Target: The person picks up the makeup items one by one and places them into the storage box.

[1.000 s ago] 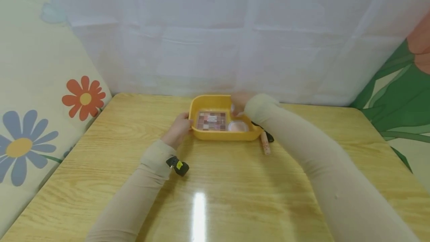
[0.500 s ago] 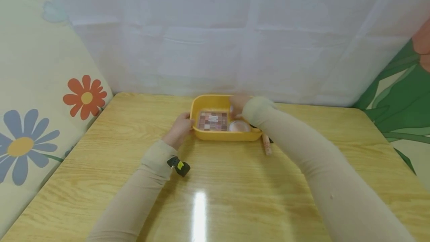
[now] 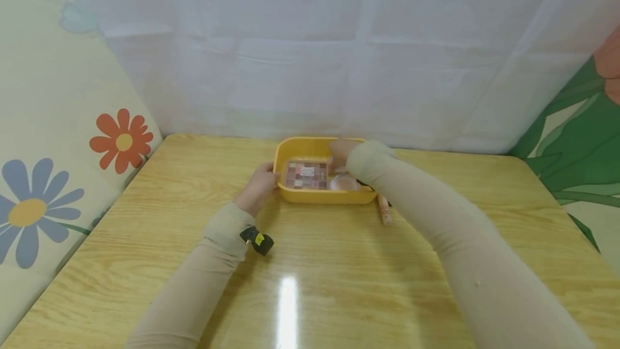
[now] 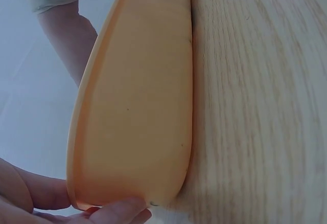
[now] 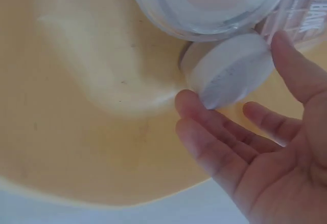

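My left hand (image 3: 258, 188) grips the left end of a yellow plastic tray (image 3: 329, 196); in the left wrist view its fingers (image 4: 120, 211) bend round the tray's end. Inside the tray, my right hand (image 3: 342, 154) pinches a small white round container (image 5: 230, 70) between thumb and fingertips. It stands tilted against a larger clear-lidded round case (image 5: 214, 9). An eyeshadow palette (image 3: 306, 175) in pinks and browns lies flat in the tray's left half, left of the round case. In the head view, my right hand and sleeve cover the tray's right end.
A pink patterned tube (image 3: 385, 210) lies on the wooden table (image 3: 339, 273), at the tray's right front corner. Behind the tray hangs a white cloth (image 3: 310, 69). Flower-painted panels (image 3: 39, 203) stand at both sides.
My right hand has shifted slightly left and lower inside the tray with the white container. My left hand keeps its grip on the tray, which stays in about the same place.
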Motion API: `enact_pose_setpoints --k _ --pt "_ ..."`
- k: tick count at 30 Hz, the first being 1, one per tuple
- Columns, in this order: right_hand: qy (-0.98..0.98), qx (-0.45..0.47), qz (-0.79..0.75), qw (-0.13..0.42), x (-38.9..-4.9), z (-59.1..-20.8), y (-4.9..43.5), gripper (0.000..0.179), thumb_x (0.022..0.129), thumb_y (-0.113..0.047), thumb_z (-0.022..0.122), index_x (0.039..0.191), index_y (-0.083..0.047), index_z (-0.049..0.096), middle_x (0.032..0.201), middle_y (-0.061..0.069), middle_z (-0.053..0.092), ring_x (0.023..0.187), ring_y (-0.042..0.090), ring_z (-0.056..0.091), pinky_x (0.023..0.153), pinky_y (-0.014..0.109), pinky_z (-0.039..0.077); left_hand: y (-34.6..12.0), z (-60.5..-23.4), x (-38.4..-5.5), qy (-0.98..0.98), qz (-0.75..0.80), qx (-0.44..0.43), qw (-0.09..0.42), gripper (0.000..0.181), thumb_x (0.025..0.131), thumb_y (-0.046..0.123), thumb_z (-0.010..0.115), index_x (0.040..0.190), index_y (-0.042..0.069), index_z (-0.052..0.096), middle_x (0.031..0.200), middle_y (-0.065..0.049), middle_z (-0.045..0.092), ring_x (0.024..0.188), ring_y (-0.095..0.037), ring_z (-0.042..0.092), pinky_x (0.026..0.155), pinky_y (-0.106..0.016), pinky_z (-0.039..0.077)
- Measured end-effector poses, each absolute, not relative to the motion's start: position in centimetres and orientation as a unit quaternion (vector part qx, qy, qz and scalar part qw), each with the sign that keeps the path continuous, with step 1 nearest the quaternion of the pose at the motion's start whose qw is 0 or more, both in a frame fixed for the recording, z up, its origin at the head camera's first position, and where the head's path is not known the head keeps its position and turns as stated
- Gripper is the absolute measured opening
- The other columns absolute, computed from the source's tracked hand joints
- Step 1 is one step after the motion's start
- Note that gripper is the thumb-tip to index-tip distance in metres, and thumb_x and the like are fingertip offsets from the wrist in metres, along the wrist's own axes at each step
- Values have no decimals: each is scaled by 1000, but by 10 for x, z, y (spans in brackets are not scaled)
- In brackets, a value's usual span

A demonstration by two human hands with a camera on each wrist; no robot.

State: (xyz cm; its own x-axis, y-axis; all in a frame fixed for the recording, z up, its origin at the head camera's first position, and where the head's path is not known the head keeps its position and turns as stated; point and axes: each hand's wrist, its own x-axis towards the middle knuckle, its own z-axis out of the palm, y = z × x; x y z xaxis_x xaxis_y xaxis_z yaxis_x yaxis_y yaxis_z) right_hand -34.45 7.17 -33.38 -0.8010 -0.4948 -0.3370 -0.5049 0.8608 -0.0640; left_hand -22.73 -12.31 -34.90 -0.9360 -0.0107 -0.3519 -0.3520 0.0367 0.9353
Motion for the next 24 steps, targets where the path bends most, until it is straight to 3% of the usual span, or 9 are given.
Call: enact_pose_setpoints --k 4,7,11,13,18,24 --pt "947 -261 26 185 -348 -330 72 30 86 -18 72 104 4 64 99 14 65 86 25 55 80 37 50 -124 -349 -225 711 682 -126 117 48 101 -1 31 148 -7 25 151 -22 31 134 -32 37 110 -42 37" --pt "947 -262 28 185 -349 -324 75 41 88 -19 71 118 7 60 115 20 63 103 31 58 93 40 49 -124 -350 -225 712 682 -125 113 48 101 -2 31 148 -8 25 150 -23 32 133 -33 38 109 -42 37" --pt "947 -249 -8 202 -344 -310 82 57 91 -19 69 136 8 48 137 24 51 125 37 48 105 45 42 -124 -351 -227 709 685 -127 109 48 101 -3 31 148 -10 25 149 -24 33 132 -34 39 108 -42 38" --pt "947 -239 -27 213 -338 -303 86 59 92 -19 67 140 6 44 142 23 46 122 37 50 100 45 45 -124 -352 -227 708 686 -128 108 48 101 -3 30 147 -10 24 149 -25 33 131 -34 39 108 -43 38" --pt "948 -219 -57 226 -328 -288 97 60 94 -19 66 142 6 40 142 24 45 94 33 61 78 40 54 -123 -351 -228 709 684 -128 112 48 101 -2 30 148 -9 24 150 -24 31 133 -33 38 109 -42 38" --pt "945 -200 -96 240 -322 -278 113 60 95 -20 64 143 6 38 142 27 42 96 37 61 84 47 53 -122 -349 -230 709 685 -126 111 48 100 -3 31 148 -9 25 151 -22 31 134 -32 37 110 -41 37"
